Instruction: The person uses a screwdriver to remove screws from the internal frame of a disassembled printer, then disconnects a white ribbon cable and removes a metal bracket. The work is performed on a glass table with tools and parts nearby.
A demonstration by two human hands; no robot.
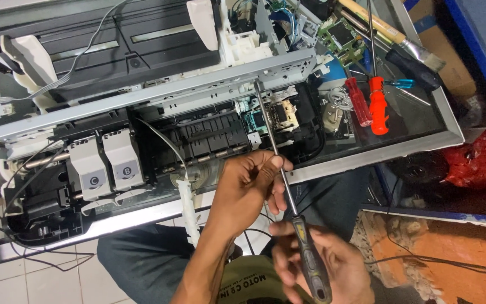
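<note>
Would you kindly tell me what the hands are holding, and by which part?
A long screwdriver: the right hand holds its dark handle, the left hand steadies the metal shaft.

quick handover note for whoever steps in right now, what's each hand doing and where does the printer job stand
Right hand: wrapped around the grey and yellow handle of the long screwdriver.
Left hand: fingers steady the shaft about midway.
Screwdriver tip sits up at the metal frame rail of the opened printer; the screw itself is too small to see.
Done: outer cover is off, and the two grey ink cartridges and the rollers are exposed.
Left: whatever fastens the rail at the tip; I cannot tell if it is loose.
Spare red screwdrivers lie on the glass to the right.
</note>
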